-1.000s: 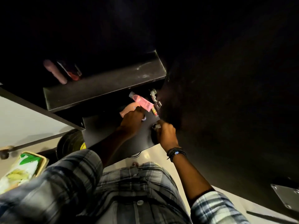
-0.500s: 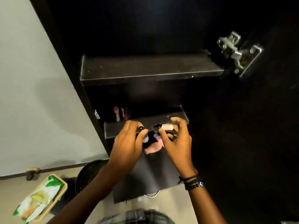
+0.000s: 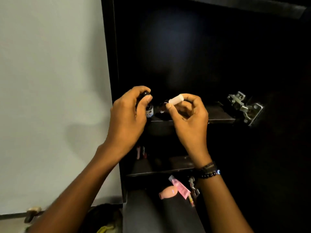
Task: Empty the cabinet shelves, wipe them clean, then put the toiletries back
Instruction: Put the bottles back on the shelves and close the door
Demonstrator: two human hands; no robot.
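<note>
Two hands work at the upper shelf [image 3: 218, 117]: the left hand [image 3: 127, 118] grips a small dark bottle [image 3: 149, 111] standing there, the right hand [image 3: 188, 118] pinches a pale tube [image 3: 175, 99], possibly lip balm, just above it.

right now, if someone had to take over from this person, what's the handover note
Left hand: grip shut on a small dark bottle, at the left end of the upper shelf.
Right hand: grip shut on a small pale tube, held just above that shelf; a dark item sits behind it, too dim to identify.
Middle shelf: a couple of slim items stand at the back left.
Bottom surface: pink tube and peach bottle lie there.
Done: restocking looks under way. Whether the shelves were wiped cannot be told.
Left: set both held items down, then shelve the pink tube and peach bottle.
</note>
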